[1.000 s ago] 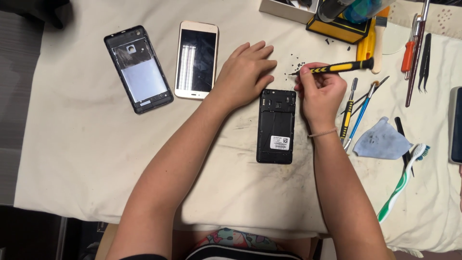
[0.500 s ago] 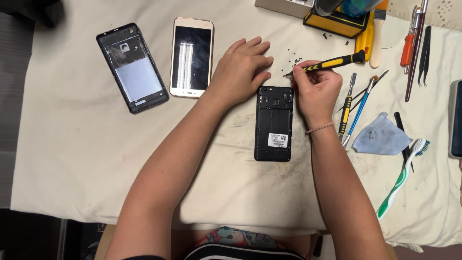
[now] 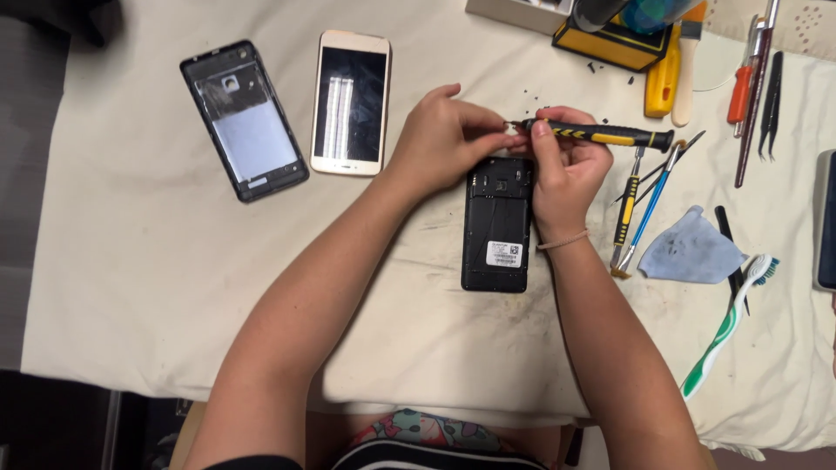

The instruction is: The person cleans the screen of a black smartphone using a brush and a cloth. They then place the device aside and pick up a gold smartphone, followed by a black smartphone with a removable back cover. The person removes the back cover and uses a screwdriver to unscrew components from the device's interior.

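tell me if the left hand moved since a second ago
Yes. The left hand shifted right, off the cloth beside the opened black phone, and its fingertips now meet the screwdriver tip above that phone.

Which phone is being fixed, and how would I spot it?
Find the pale cloth over the table, then both hands near its middle. The open phone lies just below them, black, back cover off, small white sticker showing. The white phone shows its screen, and the back cover farther left is an empty shell.
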